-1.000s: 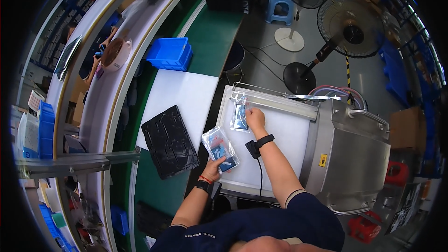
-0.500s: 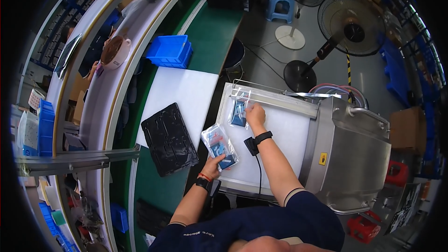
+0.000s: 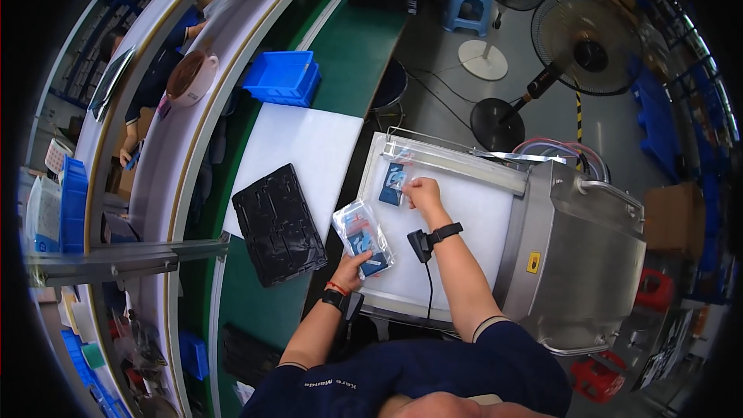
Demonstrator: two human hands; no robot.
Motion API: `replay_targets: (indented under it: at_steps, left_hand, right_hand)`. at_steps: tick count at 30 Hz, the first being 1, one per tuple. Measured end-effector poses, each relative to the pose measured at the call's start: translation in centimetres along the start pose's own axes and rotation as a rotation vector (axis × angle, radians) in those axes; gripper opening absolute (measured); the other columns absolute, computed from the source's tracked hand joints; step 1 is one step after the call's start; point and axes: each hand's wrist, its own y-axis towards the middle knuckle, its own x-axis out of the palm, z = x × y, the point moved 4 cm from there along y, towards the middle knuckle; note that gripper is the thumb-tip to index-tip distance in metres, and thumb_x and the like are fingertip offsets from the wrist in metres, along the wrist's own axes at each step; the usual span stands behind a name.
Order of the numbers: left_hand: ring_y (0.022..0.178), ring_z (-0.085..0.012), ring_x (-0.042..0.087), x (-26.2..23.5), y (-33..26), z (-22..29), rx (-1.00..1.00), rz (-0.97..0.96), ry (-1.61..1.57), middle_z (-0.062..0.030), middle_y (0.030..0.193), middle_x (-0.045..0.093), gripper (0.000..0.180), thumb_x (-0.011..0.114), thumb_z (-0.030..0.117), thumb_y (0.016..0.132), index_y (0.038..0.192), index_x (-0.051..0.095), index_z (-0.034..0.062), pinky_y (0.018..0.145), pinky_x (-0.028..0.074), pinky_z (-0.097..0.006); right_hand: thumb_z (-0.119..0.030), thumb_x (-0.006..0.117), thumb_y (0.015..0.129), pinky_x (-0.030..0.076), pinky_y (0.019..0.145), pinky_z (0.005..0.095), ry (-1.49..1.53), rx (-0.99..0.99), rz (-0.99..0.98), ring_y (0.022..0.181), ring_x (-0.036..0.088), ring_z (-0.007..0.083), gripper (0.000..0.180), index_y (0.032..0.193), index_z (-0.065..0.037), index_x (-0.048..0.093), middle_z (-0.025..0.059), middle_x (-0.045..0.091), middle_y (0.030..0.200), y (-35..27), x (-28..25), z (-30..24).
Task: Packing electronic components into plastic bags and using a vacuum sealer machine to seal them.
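My left hand (image 3: pixel 348 270) grips clear plastic bags (image 3: pixel 359 224) with flat dark-blue items inside, at the near left corner of a steel machine's white bed (image 3: pixel 472 236). They look like a small stack, but I cannot make out how many. Another clear bag (image 3: pixel 392 183) with a flat dark-blue item lies farther off on that bed, close to its far left corner. At this bag's right edge, the fingers of my right hand (image 3: pixel 426 197) are pinched together on the film. A black wrist strap with a cabled block (image 3: pixel 420 245) is on my right wrist.
The machine's steel lid (image 3: pixel 588 255) stands to the right. On the green bench at left lie a black tray (image 3: pixel 280 224), a white foam sheet (image 3: pixel 298 147) and a blue bin (image 3: pixel 282 79). Fans (image 3: pixel 584 50) stand beyond. Across the shelf, another person's hand (image 3: pixel 129 151) shows.
My right hand has shifted slightly nearer at the far bag's edge, uncovering more of it. My left hand keeps its hold. Across the shelf, the other person's hands have moved.
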Motion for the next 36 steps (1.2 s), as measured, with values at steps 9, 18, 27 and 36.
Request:
replay_targets:
  at_steps: [9, 18, 27, 36]
  left_hand:
    - [0.084, -0.0268, 0.064, -0.3, -0.3, -0.3, 0.005, -0.019, -0.011, -0.0107, 0.101, 0.06, 0.043, 0.06, 0.009, 0.081, 0.119, 0.043, 0.007, 0.055, 0.057, -0.041]
    - [0.083, -0.0263, 0.064, 0.0, 0.0, -0.1, -0.015, -0.022, -0.02, -0.0104, 0.102, 0.06, 0.042, 0.062, 0.009, 0.08, 0.118, 0.045, 0.0071, 0.055, 0.057, -0.042]
    - [0.083, -0.026, 0.064, -0.2, -0.2, 0.2, 0.008, -0.024, -0.011, -0.0102, 0.102, 0.06, 0.043, 0.062, 0.009, 0.079, 0.119, 0.044, 0.0071, 0.055, 0.057, -0.041]
    - [0.085, -0.0265, 0.064, 0.0, -0.3, 0.1, 0.006, 0.009, -0.011, -0.0102, 0.103, 0.059, 0.044, 0.062, 0.008, 0.079, 0.119, 0.043, 0.0068, 0.056, 0.057, -0.041]
  right_hand:
    - [-0.006, 0.065, 0.078, 0.047, 0.044, 0.0263, 0.206, -0.041, -0.102, 0.054, 0.053, 0.0113, 0.012, 0.078, -0.002, 0.054, 0.0041, 0.055, 0.066, -1.4, 1.6, -2.2]
    - [0.0, 0.06, 0.079, 0.044, 0.048, 0.0248, 0.266, -0.178, -0.051, 0.058, 0.053, 0.0113, 0.011, 0.084, -0.003, 0.051, 0.0044, 0.055, 0.069, 0.9, 1.7, 0.6]
    - [0.013, 0.061, 0.065, 0.052, 0.051, 0.0313, 0.1, -0.083, -0.038, 0.061, 0.061, 0.0209, 0.036, 0.097, 0.003, 0.048, 0.0144, 0.06, 0.077, -0.5, 1.6, -0.6]
    - [0.013, 0.062, 0.063, 0.05, 0.047, 0.0305, 0.087, -0.131, 0.046, 0.058, 0.061, 0.0204, 0.031, 0.091, 0.003, 0.053, 0.0115, 0.06, 0.068, -0.3, 1.7, 0.4]
